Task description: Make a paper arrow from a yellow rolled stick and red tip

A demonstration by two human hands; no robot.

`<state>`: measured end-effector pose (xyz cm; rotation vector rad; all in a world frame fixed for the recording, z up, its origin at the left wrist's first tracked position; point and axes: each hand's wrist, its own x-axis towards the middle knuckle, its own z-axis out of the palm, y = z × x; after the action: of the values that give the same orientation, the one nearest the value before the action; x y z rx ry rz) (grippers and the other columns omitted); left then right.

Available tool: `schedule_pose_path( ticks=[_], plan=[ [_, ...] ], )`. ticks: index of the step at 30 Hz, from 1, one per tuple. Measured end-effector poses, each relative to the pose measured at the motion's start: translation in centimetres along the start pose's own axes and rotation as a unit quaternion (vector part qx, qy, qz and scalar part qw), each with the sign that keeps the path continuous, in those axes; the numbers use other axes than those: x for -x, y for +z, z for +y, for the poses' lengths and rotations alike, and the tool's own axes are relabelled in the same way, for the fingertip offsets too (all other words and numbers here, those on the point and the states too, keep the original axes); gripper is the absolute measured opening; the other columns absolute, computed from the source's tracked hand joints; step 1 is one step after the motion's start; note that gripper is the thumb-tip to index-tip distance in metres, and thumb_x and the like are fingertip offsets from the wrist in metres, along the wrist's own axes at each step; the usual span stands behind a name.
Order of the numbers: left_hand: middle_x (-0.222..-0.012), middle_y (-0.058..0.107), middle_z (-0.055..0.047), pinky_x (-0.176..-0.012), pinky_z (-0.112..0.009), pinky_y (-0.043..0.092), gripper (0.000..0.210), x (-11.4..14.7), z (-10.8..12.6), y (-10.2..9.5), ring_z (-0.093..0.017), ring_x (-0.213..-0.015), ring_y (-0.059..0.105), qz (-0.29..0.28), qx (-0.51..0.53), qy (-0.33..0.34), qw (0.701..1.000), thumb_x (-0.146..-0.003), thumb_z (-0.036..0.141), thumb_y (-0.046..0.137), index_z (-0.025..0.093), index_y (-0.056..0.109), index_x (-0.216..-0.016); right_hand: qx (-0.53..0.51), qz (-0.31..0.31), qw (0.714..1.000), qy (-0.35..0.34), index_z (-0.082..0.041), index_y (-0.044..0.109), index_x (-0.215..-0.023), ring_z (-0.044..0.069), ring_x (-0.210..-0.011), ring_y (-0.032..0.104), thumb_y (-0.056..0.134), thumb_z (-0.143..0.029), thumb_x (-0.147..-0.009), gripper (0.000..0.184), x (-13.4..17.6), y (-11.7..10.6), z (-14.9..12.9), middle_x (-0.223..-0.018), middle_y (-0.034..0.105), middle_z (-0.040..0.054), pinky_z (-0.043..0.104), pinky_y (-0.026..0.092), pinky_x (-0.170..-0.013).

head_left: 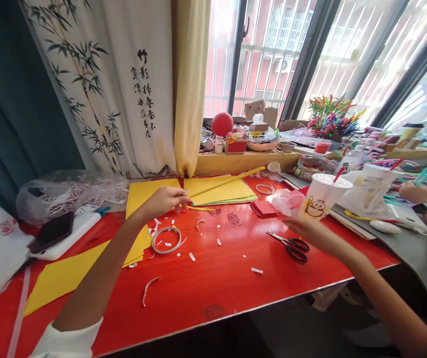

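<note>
My left hand point(170, 200) is closed in a pinch at the near end of a long thin yellow paper strip point(232, 180). The strip slants up to the right over a stack of yellow paper sheets point(217, 191). My right hand point(303, 227), smeared by motion, is in front of a lidded drink cup point(316, 204) with a red straw; its fingers do not show clearly. Black-handled scissors point(291, 244) lie just below that hand. A small stack of red paper squares point(265, 209) is to its left. Below my left hand lies a tape roll point(166, 240).
White paper scraps point(192, 256) litter the red table point(213, 288). A phone point(53, 231) rests at left on a white object. At right, a co-worker's hand point(418, 194) with a watch holds teal stems, near a white mouse point(385, 227). Craft items crowd the sill point(236, 161).
</note>
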<state>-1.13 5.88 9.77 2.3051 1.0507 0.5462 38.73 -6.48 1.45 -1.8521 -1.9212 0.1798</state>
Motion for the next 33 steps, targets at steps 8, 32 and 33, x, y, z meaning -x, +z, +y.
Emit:
schedule_pose_path(
  ticks=[8,32,33],
  plan=[
    [-0.085,0.066,-0.003,-0.067,-0.025,0.045,0.031,-0.1,0.4,0.7,-0.009,-0.058,0.060,0.040,0.069,0.005,0.997,-0.083,0.041,0.048,0.014,0.059,-0.093,0.109,0.038,0.993,0.031,-0.019,0.067,-0.108,0.034,-0.115,0.050,0.036,-0.049,-0.085,0.049,7.0,5.1,5.0,-0.126,0.050,0.0188,0.047,0.042,-0.094],
    [-0.073,0.056,-0.002,-0.053,-0.019,0.040,0.027,-0.3,1.6,2.0,-0.006,-0.056,0.049,0.068,0.134,-0.029,0.988,-0.085,0.035,0.046,0.012,0.060,-0.090,-0.069,-0.110,0.988,0.089,-0.017,0.053,-0.117,0.016,-0.064,0.059,0.047,-0.034,-0.080,0.041,1.4,3.9,-4.2,-0.083,0.064,0.0057,0.028,0.044,-0.059],
    [-0.080,0.059,-0.004,-0.053,-0.019,0.041,0.026,-0.3,1.6,2.0,-0.006,-0.057,0.051,0.067,0.148,-0.028,0.986,-0.085,0.032,0.046,0.012,0.060,-0.093,-0.137,-0.096,0.984,0.067,-0.019,0.046,-0.125,0.014,-0.067,0.059,0.046,-0.033,-0.081,0.046,1.2,4.1,-4.6,-0.088,0.063,0.0049,0.028,0.047,-0.062]
  ],
)
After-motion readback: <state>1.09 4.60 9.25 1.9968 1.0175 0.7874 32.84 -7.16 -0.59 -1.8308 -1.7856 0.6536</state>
